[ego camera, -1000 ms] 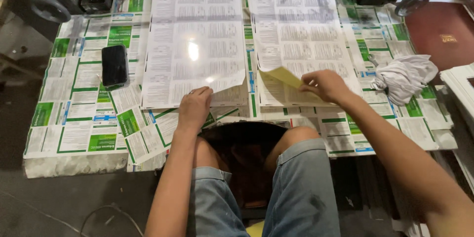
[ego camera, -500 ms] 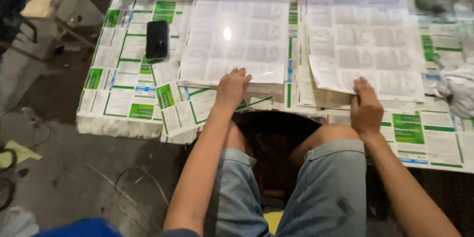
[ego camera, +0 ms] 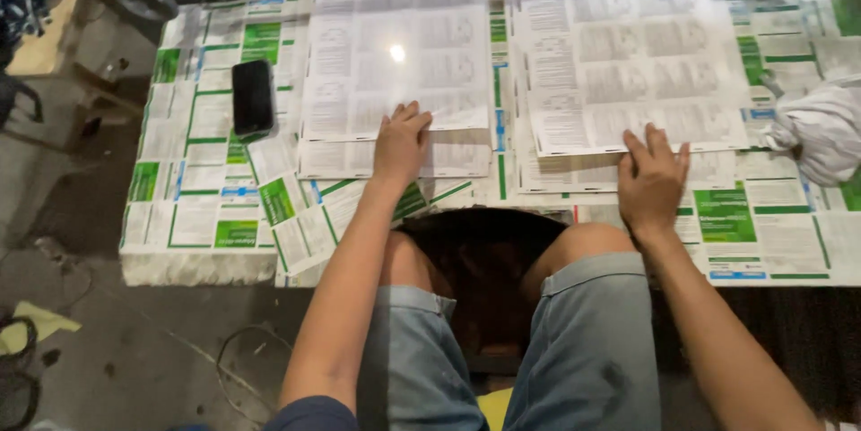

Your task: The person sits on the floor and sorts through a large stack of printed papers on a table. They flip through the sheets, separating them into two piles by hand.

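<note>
Two stacks of large white printed sheets lie side by side on a table covered in green-and-white printed paper point(ego camera: 206, 216). My left hand point(ego camera: 400, 140) rests flat on the near edge of the left stack point(ego camera: 399, 45), fingers slightly apart. My right hand point(ego camera: 652, 182) presses palm down on the near edge of the right stack point(ego camera: 628, 54), fingers spread. Neither hand grips anything. My knees in light denim shorts show under the table's edge.
A black phone point(ego camera: 253, 95) lies on the table to the left of the left stack. A crumpled white cloth point(ego camera: 821, 130) sits at the right edge. Cables and scraps lie on the grey floor at the left, beside a wooden bench.
My right hand has let go of the lifted sheet corner and now lies flat on the right stack. My left hand moved up onto the left stack's edge. The camera has shifted left and closer.
</note>
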